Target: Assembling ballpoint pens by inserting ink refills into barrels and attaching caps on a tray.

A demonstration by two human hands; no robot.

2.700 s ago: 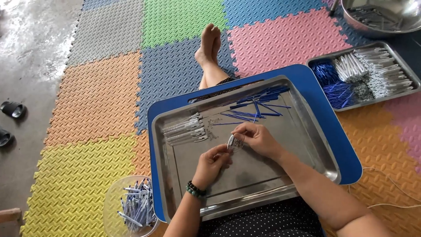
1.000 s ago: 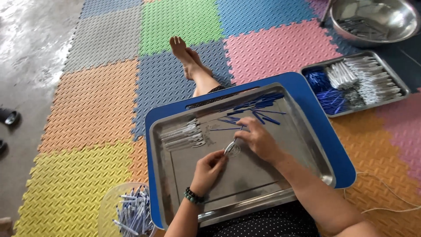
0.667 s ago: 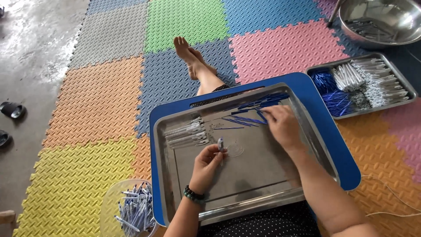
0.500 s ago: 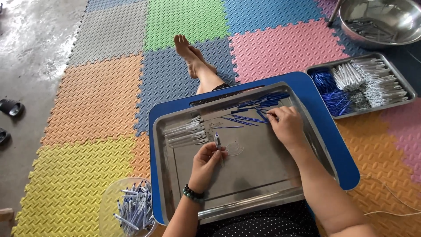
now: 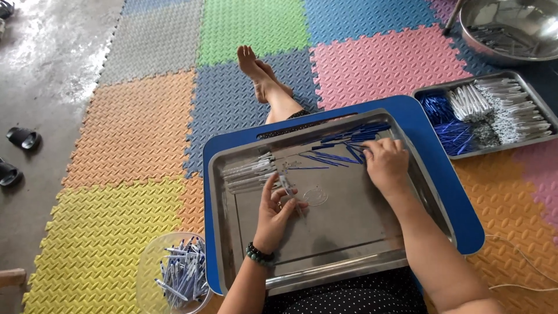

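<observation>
A steel tray rests on a blue board across my lap. My left hand holds a clear pen barrel upright over the tray's middle. My right hand reaches to the tray's far right corner, fingers on a loose pile of thin blue refills. A row of clear pen barrels lies at the tray's far left. A small clear part lies on the tray floor between my hands.
A clear bowl of finished pens stands at my left knee. A second steel tray with blue and white parts lies to the right, a steel basin beyond it. My bare foot stretches ahead on coloured foam mats. Black sandals lie far left.
My hands were together at the tray's middle; my right hand has since moved away to the blue refills at the far right. My left hand stays, holding the barrel.
</observation>
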